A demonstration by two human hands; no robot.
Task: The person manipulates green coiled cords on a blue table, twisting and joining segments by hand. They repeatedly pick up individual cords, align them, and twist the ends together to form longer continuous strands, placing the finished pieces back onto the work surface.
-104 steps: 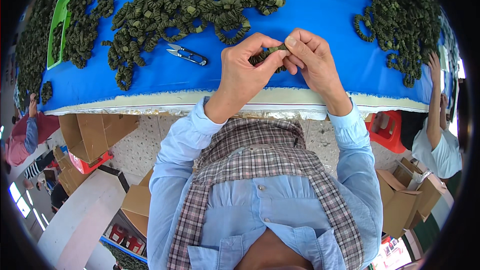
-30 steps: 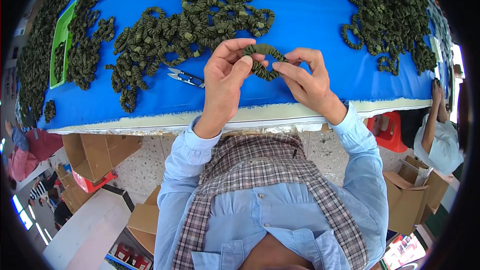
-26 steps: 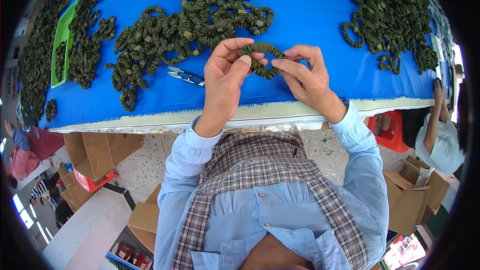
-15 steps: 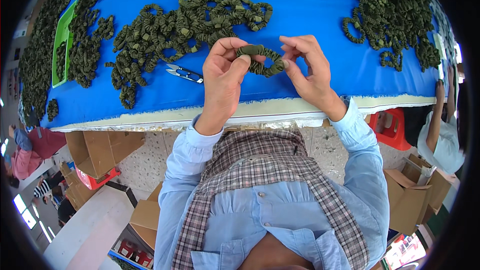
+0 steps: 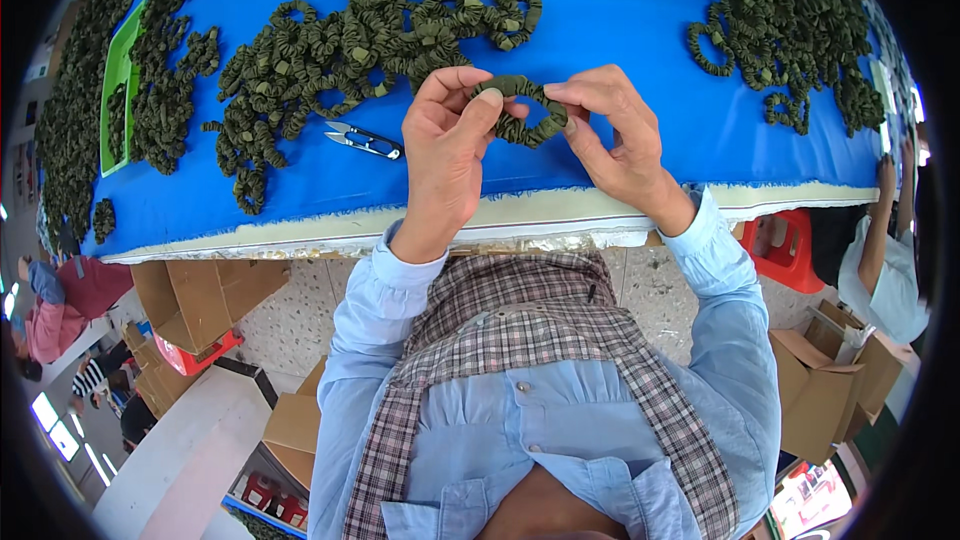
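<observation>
A dark green fabric scrunchie (image 5: 522,134) is held up between my two hands above the near edge of the blue-covered table. My left hand (image 5: 445,145) pinches its left side between thumb and fingers. At the other side, my right hand (image 5: 615,135) grips the ring with thumb and forefinger. The scrunchie's opening faces up toward me, with blue showing through it. To the left of my left hand lie small thread snips (image 5: 364,140), their blades pointing left. A large heap of similar scrunchies (image 5: 350,55) spreads beyond my hands.
Another scrunchie heap (image 5: 780,20) lies at the right, and more fill the far left around a green tray (image 5: 120,90). Cardboard boxes (image 5: 205,300) and a red stool (image 5: 785,250) stand below the table edge. Other people are at both sides.
My right forefinger has come down onto the scrunchie, where before it was raised off it. The ring looks rounder and slightly turned. The view has shifted a little.
</observation>
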